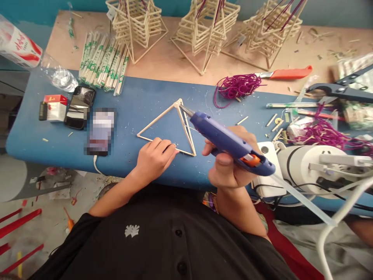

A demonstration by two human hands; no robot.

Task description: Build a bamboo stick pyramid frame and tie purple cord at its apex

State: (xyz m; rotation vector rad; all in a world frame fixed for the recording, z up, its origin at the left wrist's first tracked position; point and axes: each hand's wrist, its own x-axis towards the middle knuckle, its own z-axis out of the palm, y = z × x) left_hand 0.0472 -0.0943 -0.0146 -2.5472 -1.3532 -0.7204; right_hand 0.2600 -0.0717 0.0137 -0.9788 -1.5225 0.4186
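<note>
Triangular stick frame (157,119) lies at mid-length on the bench (131,101), toward the front edge. Left hand (155,157) is clamped on its near stick (186,153); right hand (233,159) is wrapped around the glue gun (224,134), nozzle (187,111) at the far corner (177,103). Caution: if the left-hand hold slips, the joint could set skewed; if the nozzle wavers, glue could smear along the sticks.

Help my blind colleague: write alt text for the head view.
A person's right hand holds a blue glue gun, its tip at the far corner of a triangular stick frame; the left hand touches its near side. Behind stand three stick structures; purple string and a phone lie nearby.
</note>
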